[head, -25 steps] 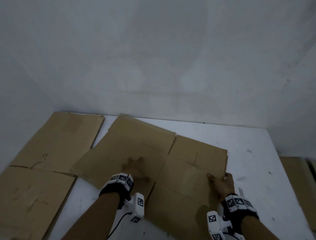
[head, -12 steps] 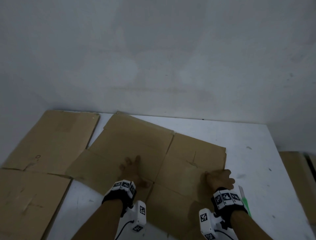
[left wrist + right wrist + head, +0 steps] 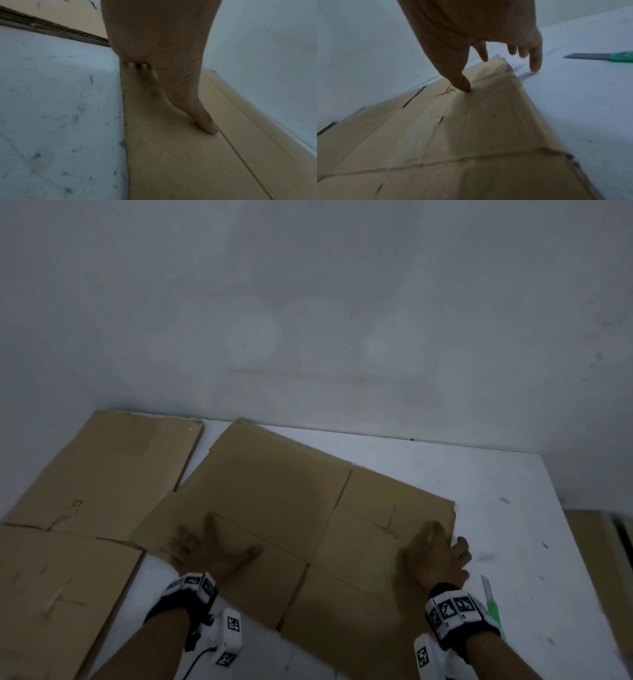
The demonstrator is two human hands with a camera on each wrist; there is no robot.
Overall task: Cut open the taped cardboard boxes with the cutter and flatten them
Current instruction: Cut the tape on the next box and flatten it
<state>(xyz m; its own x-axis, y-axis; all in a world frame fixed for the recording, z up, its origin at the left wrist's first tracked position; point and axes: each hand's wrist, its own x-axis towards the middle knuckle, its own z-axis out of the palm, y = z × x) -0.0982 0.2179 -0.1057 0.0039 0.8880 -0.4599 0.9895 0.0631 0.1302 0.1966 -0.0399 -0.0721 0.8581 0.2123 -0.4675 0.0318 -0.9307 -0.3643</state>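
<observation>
- Flattened cardboard box [image 3: 274,508]: lies opened out on the white table [image 3: 513,525], at the middle of the scene, skewed so that its far left corner nears the wall. Creases and slits divide it into panels; brown tape remains at its right far corner.
- Left hand [image 3: 209,549]: fingers spread and straight, palm down on the near left flap of the box; the left wrist view shows the thumb [image 3: 202,119] flat on the board beside a crease. It grasps nothing.
- Right hand [image 3: 435,556]: fingers extended, released, at the right edge of the box. In the right wrist view the thumb [image 3: 460,81] presses the panel, while the outer fingers reach past the edge toward the table.
- Cutter [image 3: 491,607]: green handle, blade extended, on the table just right of the right wrist, apart from the box.
- Other flattened cartons [image 3: 96,474]: two sheets at the left, far and near; more cardboard [image 3: 592,559] stands beyond the table's right edge.
- Handling, as judged: the sheet looks light and stiff within each panel but hinges readily at its creases, so flaps may spring up. It probably slides easily on the smooth table. Best hold: a pinch on an outer edge at each side, or flat palms when pressing. Corrugated edges may crush; the exposed blade deserves a wide berth.
</observation>
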